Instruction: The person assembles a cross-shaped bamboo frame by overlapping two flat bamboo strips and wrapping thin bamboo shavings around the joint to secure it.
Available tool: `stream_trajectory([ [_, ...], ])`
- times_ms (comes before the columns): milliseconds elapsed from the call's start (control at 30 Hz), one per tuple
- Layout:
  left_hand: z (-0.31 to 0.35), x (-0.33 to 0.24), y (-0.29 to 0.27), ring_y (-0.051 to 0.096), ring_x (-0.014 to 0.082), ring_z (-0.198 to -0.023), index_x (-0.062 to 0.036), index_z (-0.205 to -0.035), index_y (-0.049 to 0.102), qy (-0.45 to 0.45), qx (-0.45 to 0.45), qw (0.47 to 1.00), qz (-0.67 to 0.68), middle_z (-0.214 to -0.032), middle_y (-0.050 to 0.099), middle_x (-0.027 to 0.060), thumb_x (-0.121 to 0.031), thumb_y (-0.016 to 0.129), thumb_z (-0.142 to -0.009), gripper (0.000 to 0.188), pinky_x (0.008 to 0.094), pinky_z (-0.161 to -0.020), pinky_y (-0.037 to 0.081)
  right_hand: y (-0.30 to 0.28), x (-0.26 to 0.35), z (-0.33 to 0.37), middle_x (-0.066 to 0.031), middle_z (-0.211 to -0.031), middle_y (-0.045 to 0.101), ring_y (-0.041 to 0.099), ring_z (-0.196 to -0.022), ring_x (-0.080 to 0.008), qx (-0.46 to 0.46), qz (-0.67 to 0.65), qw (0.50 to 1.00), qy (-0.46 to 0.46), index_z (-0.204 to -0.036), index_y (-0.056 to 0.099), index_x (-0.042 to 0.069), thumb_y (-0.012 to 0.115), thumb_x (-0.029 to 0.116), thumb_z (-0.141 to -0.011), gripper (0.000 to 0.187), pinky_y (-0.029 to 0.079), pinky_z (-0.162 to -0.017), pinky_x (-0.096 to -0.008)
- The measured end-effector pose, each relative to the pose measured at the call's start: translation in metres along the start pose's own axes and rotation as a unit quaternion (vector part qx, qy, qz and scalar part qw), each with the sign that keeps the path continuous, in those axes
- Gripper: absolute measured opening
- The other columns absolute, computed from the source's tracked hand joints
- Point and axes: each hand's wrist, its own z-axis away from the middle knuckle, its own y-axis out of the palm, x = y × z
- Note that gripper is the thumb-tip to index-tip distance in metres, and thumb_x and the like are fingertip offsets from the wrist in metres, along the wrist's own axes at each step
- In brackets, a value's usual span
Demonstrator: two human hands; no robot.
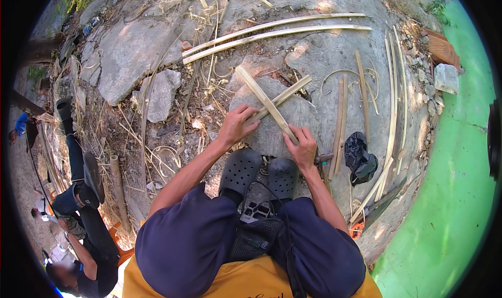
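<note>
Two short, pale split bamboo strips cross in an X in front of my shoes. My left hand (238, 123) is closed on the lower left end of one bamboo strip (294, 90), which slants up to the right. The other bamboo strip (253, 84) slants up to the left and appears to lie over the first. Its lower right end is gripped by my right hand (303, 146), fingers bent around it. Beneath the crossing is a flat stone slab (272, 137).
Long bamboo strips (277, 34) lie across the far ground, and more long strips (392, 104) lie at the right. A black plastic bag (360, 159) sits beside brown slats (341, 123). Green ground (449, 183) borders the right. Another person (94, 240) sits at left.
</note>
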Motion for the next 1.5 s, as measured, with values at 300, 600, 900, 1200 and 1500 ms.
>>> stream_trajectory([
  [300, 0.0003, 0.0005, 0.0009, 0.067, 0.027, -0.084, -0.0053, -0.117, 0.071, -0.003, 0.005, 1.0, 0.011, -0.098, 0.065, 0.0103, -0.018, 0.082, -0.088, 0.034, 0.0388, -0.075, 0.056, 0.0017, -0.0018, 0.0001, -0.0093, -0.094, 0.068, 0.069, -0.083, -0.0296, -0.01, -0.007, 1.0, 0.013, -0.113, 0.077, 0.007, 0.086, 0.016, -0.084, 0.032, 0.055, -0.072, -0.041],
  [600, -0.0007, 0.0009, -0.0009, 0.067, 0.0296, -0.086, -0.008, -0.123, 0.07, 0.008, 0.011, 1.0, -0.01, -0.1, 0.065, 0.0117, -0.018, 0.081, -0.089, 0.038, 0.0399, -0.077, 0.056, 0.0022, -0.0028, 0.0003, -0.0089, -0.092, 0.067, 0.068, -0.081, -0.029, -0.011, -0.01, 1.0, 0.011, -0.112, 0.076, 0.006, 0.086, 0.017, -0.084, 0.032, 0.055, -0.071, -0.0406],
  [900, -0.0045, -0.0041, -0.0007, 0.066, 0.0284, -0.086, -0.0161, -0.139, 0.067, 0.074, 0.02, 0.995, -0.062, -0.105, 0.064, 0.0092, -0.012, 0.078, -0.088, 0.052, 0.041, -0.076, 0.056, 0.0018, -0.0033, 0.0005, -0.009, -0.092, 0.066, 0.068, -0.081, -0.0286, -0.003, -0.011, 1.0, 0.016, -0.114, 0.076, 0.006, 0.086, 0.016, -0.084, 0.033, 0.055, -0.071, -0.0406],
  [1200, -0.0047, -0.0022, 0.0016, 0.065, 0.0264, -0.089, -0.0188, -0.138, 0.069, 0.102, 0.026, 0.99, -0.089, -0.104, 0.063, 0.0079, -0.007, 0.076, -0.088, 0.052, 0.0405, -0.077, 0.055, 0.0029, -0.0043, 0.0003, -0.0088, -0.091, 0.066, 0.068, -0.081, -0.0282, -0.004, -0.016, 1.0, 0.02, -0.113, 0.076, 0.007, 0.086, 0.016, -0.084, 0.032, 0.055, -0.071, -0.0403],
  [1500, -0.0042, -0.0018, 0.0044, 0.065, 0.0257, -0.089, -0.018, -0.138, 0.07, 0.092, 0.025, 0.993, -0.07, -0.106, 0.064, 0.0087, -0.007, 0.077, -0.089, 0.051, 0.0406, -0.078, 0.055, 0.0026, -0.0027, -0.0003, -0.0087, -0.092, 0.067, 0.069, -0.081, -0.0281, -0.005, -0.018, 0.999, 0.027, -0.111, 0.076, 0.007, 0.086, 0.017, -0.085, 0.03, 0.055, -0.071, -0.04],
])
